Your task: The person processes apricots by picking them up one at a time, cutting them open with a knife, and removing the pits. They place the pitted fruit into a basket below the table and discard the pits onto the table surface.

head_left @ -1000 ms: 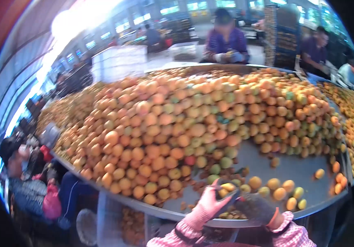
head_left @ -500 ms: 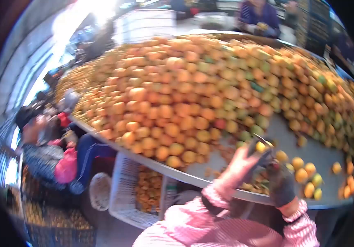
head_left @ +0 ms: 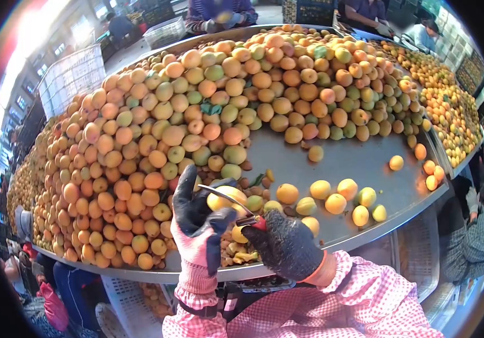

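Note:
My left hand (head_left: pixel 194 211), in a dark glove, holds a yellow apricot (head_left: pixel 226 198) between its fingers and thumb. In my right hand (head_left: pixel 287 243), also gloved, is a small knife (head_left: pixel 258 223) with a red handle. Its thin curved blade lies across the front of the apricot, pointing left. Both hands are above the near edge of a metal table (head_left: pixel 360 155). Below them lie cut apricot pieces (head_left: pixel 237 254), partly hidden by the right hand.
A large apricot heap (head_left: pixel 140 146) covers the table's left and back. Several loose apricots (head_left: pixel 335 204) lie right of my hands. Plastic crates (head_left: pixel 132 298) stand below the near edge. People work across the table, including one in a purple sleeve (head_left: pixel 247 12), and at both sides.
The camera view has swung to the right and steadied, so the hands appear farther left. The knife and an apricot are at my hands in both frames.

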The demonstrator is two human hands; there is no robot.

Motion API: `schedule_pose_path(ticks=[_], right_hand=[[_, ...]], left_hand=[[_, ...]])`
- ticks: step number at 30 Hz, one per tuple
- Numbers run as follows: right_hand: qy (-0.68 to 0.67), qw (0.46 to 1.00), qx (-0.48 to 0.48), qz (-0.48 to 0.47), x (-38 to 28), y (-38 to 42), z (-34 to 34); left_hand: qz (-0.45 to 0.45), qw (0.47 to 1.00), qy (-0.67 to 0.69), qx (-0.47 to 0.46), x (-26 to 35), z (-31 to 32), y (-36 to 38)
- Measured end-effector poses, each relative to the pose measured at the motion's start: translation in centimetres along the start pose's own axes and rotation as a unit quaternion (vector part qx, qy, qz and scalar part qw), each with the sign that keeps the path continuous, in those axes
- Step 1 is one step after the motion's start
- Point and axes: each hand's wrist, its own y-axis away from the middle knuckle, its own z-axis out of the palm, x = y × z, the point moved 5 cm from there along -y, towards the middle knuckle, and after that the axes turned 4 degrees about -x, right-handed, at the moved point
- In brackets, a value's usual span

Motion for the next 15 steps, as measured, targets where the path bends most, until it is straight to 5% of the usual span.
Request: schedule_pose_path(ticks=[2, 10, 15], right_hand=[[-0.14, 0.986, 0.087, 0.016, 1.2, 0.5, 0.7], [-0.103, 0.99, 0.092, -0.003, 1.8, 0.8, -0.1], [-0.014, 1.0, -0.005, -0.024, 1.6, 0.2, -0.5]], left_hand=[[-0.037, 0.994, 0.087, 0.048, -0.3, -0.4, -0.1], [-0.008, 1.0, 0.01, 0.005, -0.2, -0.1, 0.1], [-0.008, 1.0, -0.016, -0.01, 0.5, 1.2, 0.1]])
